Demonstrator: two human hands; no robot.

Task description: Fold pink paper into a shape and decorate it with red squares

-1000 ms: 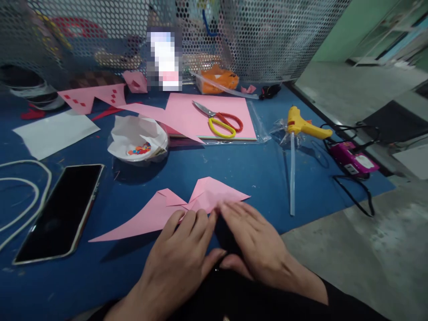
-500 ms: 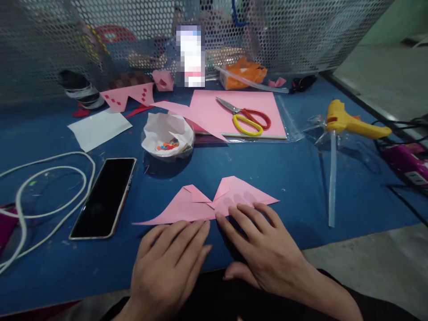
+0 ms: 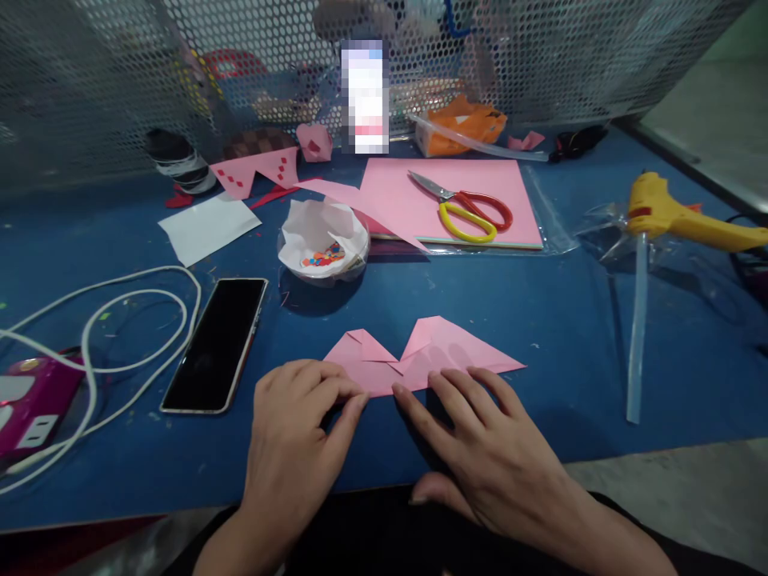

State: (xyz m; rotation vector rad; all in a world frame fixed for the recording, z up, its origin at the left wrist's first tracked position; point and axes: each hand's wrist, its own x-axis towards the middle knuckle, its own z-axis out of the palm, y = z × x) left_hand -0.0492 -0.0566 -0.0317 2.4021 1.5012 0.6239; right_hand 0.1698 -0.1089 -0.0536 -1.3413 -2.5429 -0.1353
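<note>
On the folded pink paper (image 3: 414, 370), the left hand (image 3: 294, 424) pinches the near edge (thumb to forefinger); the right hand (image 3: 489, 432) rests, fingers apart.

The left hand (image 3: 294, 428) pinches; the right hand (image 3: 489, 436) splays.

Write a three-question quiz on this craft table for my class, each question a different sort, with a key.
1. Multiple choice: which of these lies on top of the stack of pink paper?
A) white cable
B) scissors
C) white sheet

2. Short answer: which hand at the folded pink paper is nearer the dark-screened smartphone?

3. True or false: seen from the person's side of the table, the yellow hot glue gun lies to the right of the smartphone.

Key: 1. B. 2. The left hand. 3. True.
</note>
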